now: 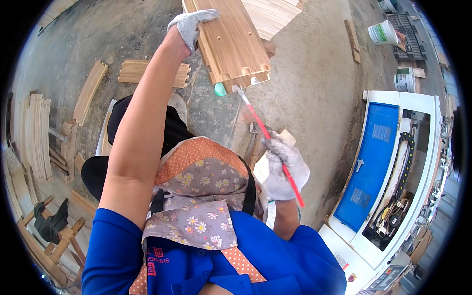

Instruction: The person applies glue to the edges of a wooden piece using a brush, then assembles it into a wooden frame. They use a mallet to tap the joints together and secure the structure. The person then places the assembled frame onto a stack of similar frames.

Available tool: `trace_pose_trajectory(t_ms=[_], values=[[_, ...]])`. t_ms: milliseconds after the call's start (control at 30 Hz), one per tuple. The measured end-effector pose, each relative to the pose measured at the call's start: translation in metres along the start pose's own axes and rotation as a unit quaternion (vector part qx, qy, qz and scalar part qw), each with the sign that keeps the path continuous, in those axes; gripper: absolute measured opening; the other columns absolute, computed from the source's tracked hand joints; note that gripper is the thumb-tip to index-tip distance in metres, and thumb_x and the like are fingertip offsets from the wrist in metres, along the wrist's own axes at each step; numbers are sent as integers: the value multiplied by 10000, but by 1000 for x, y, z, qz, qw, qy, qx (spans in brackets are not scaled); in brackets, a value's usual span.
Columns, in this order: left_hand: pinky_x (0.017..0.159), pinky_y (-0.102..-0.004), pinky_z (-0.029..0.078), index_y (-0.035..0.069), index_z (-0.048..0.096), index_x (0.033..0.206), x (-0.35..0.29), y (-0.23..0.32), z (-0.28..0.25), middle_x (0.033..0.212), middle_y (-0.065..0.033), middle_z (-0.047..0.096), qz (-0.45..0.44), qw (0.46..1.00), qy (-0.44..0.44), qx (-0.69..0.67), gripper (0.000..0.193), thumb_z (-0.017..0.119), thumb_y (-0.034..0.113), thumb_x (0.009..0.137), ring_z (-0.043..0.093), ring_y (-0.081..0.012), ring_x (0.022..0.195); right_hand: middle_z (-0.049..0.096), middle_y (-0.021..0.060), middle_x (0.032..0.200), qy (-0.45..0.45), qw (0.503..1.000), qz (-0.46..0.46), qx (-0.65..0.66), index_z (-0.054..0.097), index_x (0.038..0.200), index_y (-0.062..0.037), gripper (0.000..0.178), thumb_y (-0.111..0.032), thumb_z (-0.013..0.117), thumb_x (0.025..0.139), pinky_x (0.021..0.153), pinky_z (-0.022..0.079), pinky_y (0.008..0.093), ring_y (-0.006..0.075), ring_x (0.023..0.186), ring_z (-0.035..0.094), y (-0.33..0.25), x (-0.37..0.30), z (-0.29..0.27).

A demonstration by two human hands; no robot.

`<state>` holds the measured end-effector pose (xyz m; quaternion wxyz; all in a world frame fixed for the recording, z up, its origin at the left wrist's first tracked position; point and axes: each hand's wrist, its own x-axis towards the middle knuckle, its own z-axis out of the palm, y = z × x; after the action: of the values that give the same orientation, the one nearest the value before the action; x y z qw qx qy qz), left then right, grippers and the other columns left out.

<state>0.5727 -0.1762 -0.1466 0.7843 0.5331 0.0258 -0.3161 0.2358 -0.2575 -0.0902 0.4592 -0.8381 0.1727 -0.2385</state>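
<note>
My left hand [191, 28], in a pale grey glove, grips the left edge of a wooden board [233, 42], its fingers lying over the top face. The board has small holes in its face and rounded notches at its near end. My right hand [285, 167], in a stained whitish glove, is closed around a thin red-handled brush [259, 120]. The brush's pale tip touches the board's near end, where white glue-like stuff [254, 80] shows beside it. Partly hidden below the board's near left corner is a green round container [220, 89].
A hammer-like tool [252, 132] is near my lap. Boards [91, 91] lie on the floor to the left, near stacked strips [37, 137] and a wooden stand [61, 236]. On the right stands a white machine with a blue door [368, 162]; a white bucket [382, 33] is beyond it.
</note>
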Motion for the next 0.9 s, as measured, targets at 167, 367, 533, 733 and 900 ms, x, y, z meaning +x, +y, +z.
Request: trace_pose_trajectory(t_ms=[167, 367, 533, 733, 900], values=[[743, -375, 578, 13, 615, 1059, 1, -2, 0, 967, -129, 644, -3, 1000, 12, 9, 401, 756, 149, 709, 661, -245, 847, 676, 152, 988, -38, 998, -18, -47, 675, 953, -35, 206, 24, 647, 757, 803, 526, 320, 255, 956, 655, -3, 3, -3], [733, -372, 581, 10, 611, 1062, 4, -2, -2, 964, -131, 645, -4, 1000, 6, 4, 406, 757, 155, 712, 663, -242, 840, 647, 215, 947, 30, 997, -9, 67, 607, 979, 90, 170, 17, 533, 843, 756, 560, 387, 293, 825, 675, 6, 5, -21], [752, -398, 575, 19, 577, 1120, 4, -1, -4, 1034, -118, 638, -19, 1000, -13, -1, 395, 703, 155, 771, 657, -224, 892, 632, 225, 958, 167, 958, 118, 199, 542, 1078, 112, 253, -33, 492, 878, 750, 572, 405, 299, 820, 668, 13, 17, -41], [742, -374, 575, 55, 627, 1073, 6, -2, -5, 981, -112, 648, -23, 1000, 7, 9, 382, 742, 182, 732, 659, -232, 860, 616, 223, 1026, 131, 971, 104, 171, 564, 1065, 116, 235, -7, 513, 870, 778, 569, 417, 309, 890, 656, 22, 20, -29], [732, -382, 578, 59, 629, 1067, 3, -1, -2, 973, -108, 648, -22, 1000, -3, 0, 382, 746, 179, 724, 656, -232, 860, 622, 217, 1034, 111, 981, 94, 131, 572, 1060, 111, 222, 53, 499, 858, 799, 560, 392, 297, 889, 657, 30, 25, -20]])
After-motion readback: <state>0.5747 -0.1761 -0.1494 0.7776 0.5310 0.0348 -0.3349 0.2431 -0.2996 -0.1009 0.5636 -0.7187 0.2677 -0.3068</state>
